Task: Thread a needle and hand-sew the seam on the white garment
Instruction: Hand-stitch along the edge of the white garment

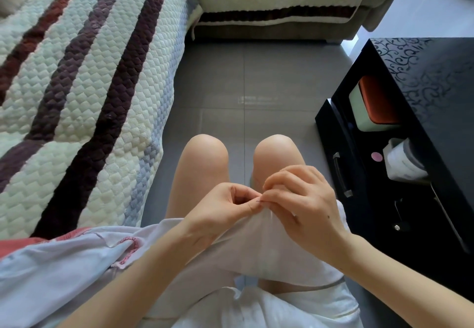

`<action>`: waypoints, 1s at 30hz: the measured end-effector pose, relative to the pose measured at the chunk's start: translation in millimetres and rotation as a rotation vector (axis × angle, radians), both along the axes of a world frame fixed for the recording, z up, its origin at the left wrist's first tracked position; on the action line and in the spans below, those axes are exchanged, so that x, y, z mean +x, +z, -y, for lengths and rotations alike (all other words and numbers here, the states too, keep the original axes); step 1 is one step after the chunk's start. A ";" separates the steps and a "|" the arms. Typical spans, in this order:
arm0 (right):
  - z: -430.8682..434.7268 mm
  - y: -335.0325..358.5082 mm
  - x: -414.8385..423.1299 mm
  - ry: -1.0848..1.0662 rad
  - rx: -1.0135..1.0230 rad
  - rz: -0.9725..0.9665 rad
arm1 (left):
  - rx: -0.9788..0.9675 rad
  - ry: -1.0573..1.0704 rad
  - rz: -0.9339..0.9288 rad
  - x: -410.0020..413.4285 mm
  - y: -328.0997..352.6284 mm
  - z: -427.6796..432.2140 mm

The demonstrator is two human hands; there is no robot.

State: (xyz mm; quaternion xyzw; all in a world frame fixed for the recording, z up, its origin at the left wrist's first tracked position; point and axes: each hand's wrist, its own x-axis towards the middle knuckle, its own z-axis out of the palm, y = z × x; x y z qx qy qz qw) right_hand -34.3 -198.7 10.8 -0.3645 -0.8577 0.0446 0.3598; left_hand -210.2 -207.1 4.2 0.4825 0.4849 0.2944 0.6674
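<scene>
The white garment [256, 245] lies across my lap and spreads to the left, where it has pink embroidered trim. My left hand [225, 212] pinches a raised fold of the garment between thumb and forefinger. My right hand [302, 204] meets it from the right, fingertips pinching a thin dark needle [259, 201] at the fold's edge. Only a short piece of the needle shows between the fingers. The thread is too fine to make out.
A quilted striped sofa cover [84, 91] fills the left side. A black table [415, 127] stands to the right, holding an orange and white box [372, 104] and a white container [402, 163]. Grey tiled floor [243, 84] lies ahead of my knees.
</scene>
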 end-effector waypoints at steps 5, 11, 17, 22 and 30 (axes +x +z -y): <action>0.6 6.3 -7.7 0.151 -0.006 -0.028 | 0.098 -0.026 -0.122 1.6 2.6 1.4; -5.2 43.7 -16.8 0.319 -0.603 -0.370 | 0.138 -0.017 -0.273 10.2 -0.2 8.5; -96.1 31.0 21.7 0.038 -1.150 -0.650 | 0.029 -0.033 -0.139 -3.6 7.1 3.0; -196.1 16.7 80.6 -0.608 -0.597 -0.679 | -0.004 -0.055 -0.086 -4.0 10.6 2.8; -139.7 41.3 37.6 -0.113 -0.513 0.087 | -0.016 -0.044 -0.051 -4.8 8.6 3.7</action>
